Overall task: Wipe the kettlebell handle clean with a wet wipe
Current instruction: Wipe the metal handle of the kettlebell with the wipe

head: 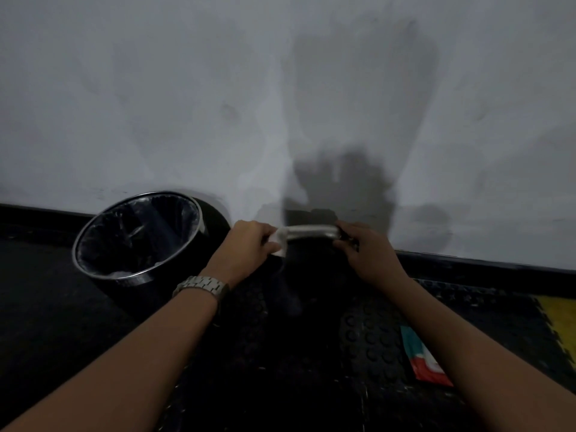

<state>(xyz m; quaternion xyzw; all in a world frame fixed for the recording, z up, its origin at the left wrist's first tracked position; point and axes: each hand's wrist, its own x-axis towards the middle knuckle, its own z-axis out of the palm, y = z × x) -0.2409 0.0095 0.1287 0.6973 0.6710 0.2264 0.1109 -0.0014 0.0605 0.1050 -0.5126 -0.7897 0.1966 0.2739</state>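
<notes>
The kettlebell handle [311, 232] sits near the middle of the view, a shiny grey bar close to the white wall [187, 104]. The round black body under it is too dark to see well.

The left hand [249, 244] is at the 9 o'clock end of the handle. Its fingers are pressed together around a white wet wipe [280, 241], and the wipe is wrapped on that end of the bar. The right hand [364, 247] is at the 3 o'clock end, closed around the bar there — it looks like it keeps the kettlebell steady.

So the wiping has begun, I think. The wipe touches only the left end, and the middle and right end lie bare. I cannot tell if those parts are clean yet, so they may still need a rub.

A black trash bin [137, 238] with a bag inside stands at 9 o'clock from the hands — a good place for the used wipe. A red and teal wipes packet [420, 360] lies on the floor mat [374, 338] at 4 o'clock.
</notes>
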